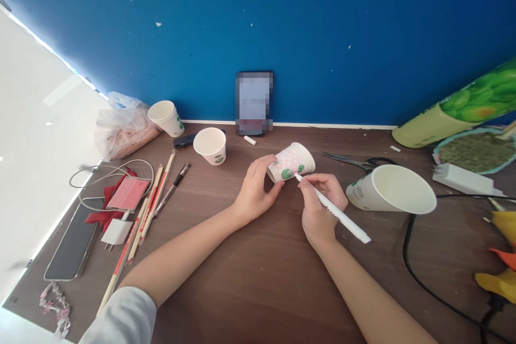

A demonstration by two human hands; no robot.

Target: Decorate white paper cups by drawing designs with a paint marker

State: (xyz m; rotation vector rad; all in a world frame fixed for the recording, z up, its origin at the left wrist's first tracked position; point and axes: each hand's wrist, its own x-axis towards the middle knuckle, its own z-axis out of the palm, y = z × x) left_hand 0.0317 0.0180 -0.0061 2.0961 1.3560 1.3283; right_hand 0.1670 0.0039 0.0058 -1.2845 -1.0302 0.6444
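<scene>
A small paper cup with pink and green drawings lies tilted on its side on the brown table. My left hand is closed round its base and steadies it. My right hand grips a white pen in a pinch. The pen's tip touches the cup's side by a green leaf mark.
A large white cup lies on its side right of my hands, scissors behind it. An upright cup, stacked cups, a plastic bag, chopsticks, a phone, charger and black cable lie around.
</scene>
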